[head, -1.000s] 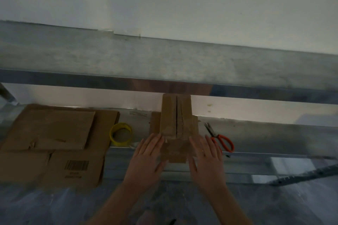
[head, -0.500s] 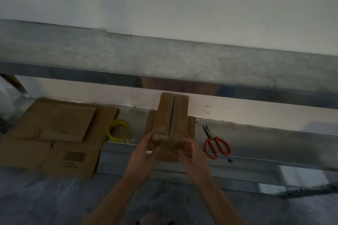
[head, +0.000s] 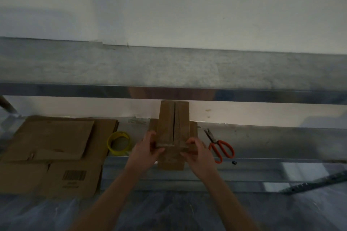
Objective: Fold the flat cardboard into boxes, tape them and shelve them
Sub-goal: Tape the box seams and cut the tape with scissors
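Wall (head: 187, 5) fills the upper half, pale and bare. Below it a metal upper shelf (head: 169, 69) runs the full width, its front lip hiding the far end of whatever stands under it. The lower shelf (head: 272, 139) carries everything else, its left and right ends cut off by the frame. On its left lies flat cardboard (head: 50, 148), several sheets stacked, the lowest overhanging the shelf edge with a barcode whose print is too blurred to read. At the centre stands the box (head: 173, 124), narrow and upright, its two top flaps meeting along a dark open seam; its near face drops past the shelf edge, and another piece of cardboard behind it shows only at the sides. The left hand (head: 145, 151) grips the box's near left corner, fingers curled onto the flap; the right hand (head: 198, 153) grips the near right corner likewise, its fingertips partly hidden. Scissors (head: 220, 145) with orange handles lie just right of the box. A yellow tape roll (head: 118, 143) sits between box and flat cardboard. A small dark thing near the scissors is too small to identify.
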